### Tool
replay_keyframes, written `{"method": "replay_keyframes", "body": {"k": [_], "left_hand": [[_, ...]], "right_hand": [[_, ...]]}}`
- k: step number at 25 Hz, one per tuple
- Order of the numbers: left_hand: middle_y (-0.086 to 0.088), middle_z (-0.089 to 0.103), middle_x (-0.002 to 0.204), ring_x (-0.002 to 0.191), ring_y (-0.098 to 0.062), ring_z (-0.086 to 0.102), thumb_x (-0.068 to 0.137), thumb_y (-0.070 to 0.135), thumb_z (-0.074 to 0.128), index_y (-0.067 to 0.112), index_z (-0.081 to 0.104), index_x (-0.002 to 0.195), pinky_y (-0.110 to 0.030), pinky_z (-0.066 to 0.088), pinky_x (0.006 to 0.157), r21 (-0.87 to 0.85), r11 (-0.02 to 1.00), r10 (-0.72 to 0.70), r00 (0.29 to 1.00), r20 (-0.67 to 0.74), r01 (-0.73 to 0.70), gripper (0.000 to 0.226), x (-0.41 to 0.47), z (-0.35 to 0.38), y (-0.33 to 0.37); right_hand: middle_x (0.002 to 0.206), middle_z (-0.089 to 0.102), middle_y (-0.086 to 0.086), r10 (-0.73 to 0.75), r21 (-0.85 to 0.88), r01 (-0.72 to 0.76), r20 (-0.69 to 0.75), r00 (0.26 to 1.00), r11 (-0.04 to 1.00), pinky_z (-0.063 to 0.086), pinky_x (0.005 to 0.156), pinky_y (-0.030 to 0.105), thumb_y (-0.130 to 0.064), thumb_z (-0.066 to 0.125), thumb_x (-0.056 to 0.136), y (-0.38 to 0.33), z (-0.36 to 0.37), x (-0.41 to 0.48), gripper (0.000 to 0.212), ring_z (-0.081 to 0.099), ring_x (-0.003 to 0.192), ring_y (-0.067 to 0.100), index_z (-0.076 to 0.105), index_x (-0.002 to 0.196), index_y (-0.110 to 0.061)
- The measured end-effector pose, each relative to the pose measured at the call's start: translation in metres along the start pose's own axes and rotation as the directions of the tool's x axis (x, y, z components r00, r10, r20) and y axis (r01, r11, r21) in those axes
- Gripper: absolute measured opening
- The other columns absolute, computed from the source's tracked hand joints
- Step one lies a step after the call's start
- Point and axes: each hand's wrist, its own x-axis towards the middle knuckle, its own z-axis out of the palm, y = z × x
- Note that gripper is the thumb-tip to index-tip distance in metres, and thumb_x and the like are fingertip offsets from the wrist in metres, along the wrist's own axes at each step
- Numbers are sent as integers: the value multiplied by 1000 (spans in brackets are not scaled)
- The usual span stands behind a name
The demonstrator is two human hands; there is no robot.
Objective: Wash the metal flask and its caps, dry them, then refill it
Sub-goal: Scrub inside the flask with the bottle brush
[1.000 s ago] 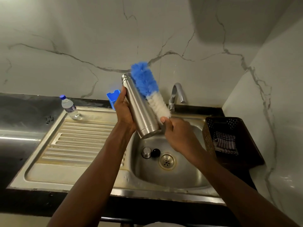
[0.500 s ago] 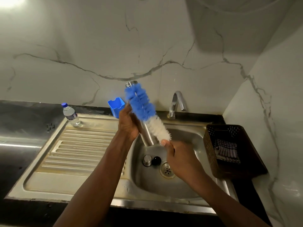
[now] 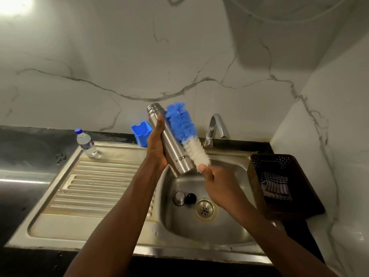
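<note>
The left hand (image 3: 157,148) gripped the metal flask (image 3: 172,145) round its body, tilted above the sink (image 3: 229,233), mouth uppermost. The right hand (image 3: 218,187) was closed round the base of a blue-and-white brush (image 3: 184,131) whose bristles lay along the flask's side. A steel cap (image 3: 179,197) and a black cap (image 3: 190,198) sat together beside the drain (image 3: 205,209).

My left forearm (image 3: 127,200) and right forearm (image 3: 265,222) are bare skin along every part that shows, lean and smooth. My left grip (image 3: 157,148) and right grip (image 3: 217,186) are bare-handed too, one short thumbnail showing on the right
</note>
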Motion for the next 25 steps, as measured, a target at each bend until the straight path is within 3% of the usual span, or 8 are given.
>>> {"method": "replay_keyframes", "body": {"k": [4,6,9,11,15,18,21,25], "left_hand": [[-14,77,110,95,-30,75,88,57,71,12,64,131,-44,62,83,-13,1000,-22,992,-126,20,63,-4,1,-4],[-12,77,106,93,-28,75,98,57,58,14,66,128,-40,61,79,14,999,-36,986,-162,39,52,-2,-2,-1],[-18,73,124,106,-34,74,102,65,42,17,65,134,-46,59,88,34,996,-79,986,-145,85,63,0,-14,-2],[-16,75,118,99,-30,76,99,70,40,16,64,133,-43,60,84,75,993,-87,993,-81,93,68,-6,-13,-7],[-12,78,105,88,-27,77,80,72,66,14,57,137,-41,63,71,101,981,-160,985,-65,166,82,-11,-3,-8],[-20,71,128,106,-36,74,63,74,82,14,55,140,-49,62,85,68,983,-169,985,-27,171,102,5,-13,4],[-20,72,125,101,-33,75,80,71,68,14,56,139,-47,62,83,67,982,-176,984,-15,177,83,2,-11,2],[-21,71,125,107,-36,71,93,74,53,13,63,136,-52,57,98,52,982,-175,982,-68,179,76,-3,-2,-16]], "right_hand": [[96,67,5,3,-89,-11,-96,995,996,48,72,31,-40,41,109,-21,2,46,41,63,86,19,68,113,-11],[96,67,6,30,-72,-36,-78,996,997,51,71,33,-41,40,109,-15,10,44,39,63,83,18,68,113,-12],[82,64,-4,68,-38,-69,-20,997,997,46,64,30,-47,39,108,4,30,5,39,62,74,14,65,103,-19],[80,63,-4,47,-37,-48,-51,998,998,44,63,29,-47,38,108,-1,34,8,40,62,72,12,66,103,-19],[94,66,3,85,-72,-97,-156,984,993,44,72,27,-39,39,110,-24,19,36,42,59,81,13,66,118,-9],[79,58,-6,117,-97,-127,-104,988,987,35,54,12,-41,38,110,5,35,-4,45,56,68,4,67,113,-7],[84,62,1,161,-12,-163,-98,982,987,37,50,13,-41,39,110,7,41,-11,47,57,67,5,69,112,-5],[86,62,-1,131,-22,-138,-187,973,990,38,55,16,-40,38,110,-17,15,23,41,53,68,-1,67,110,-11]]}}
